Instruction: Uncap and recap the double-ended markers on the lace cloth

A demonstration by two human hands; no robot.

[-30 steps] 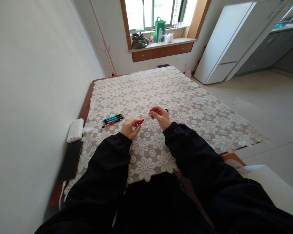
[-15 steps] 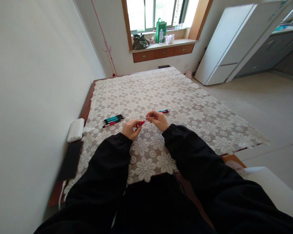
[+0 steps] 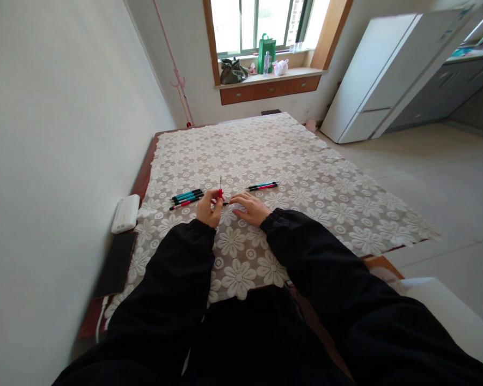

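left hand (image 3: 209, 210) pinches red pen part (image 3: 220, 191) upright | right hand (image 3: 247, 208) fingers spread flat on lace cloth (image 3: 306, 177), touching dark piece (image 3: 225, 203) | near table's left edge

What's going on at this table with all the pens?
A person in black sleeves sits at a table covered by a lace cloth. The left hand holds a red pen part upright, a thin tip poking up. The right hand lies flat on the cloth, fingers touching a small dark piece. A group of pens lies to the left, and two more pens lie beyond the right hand.
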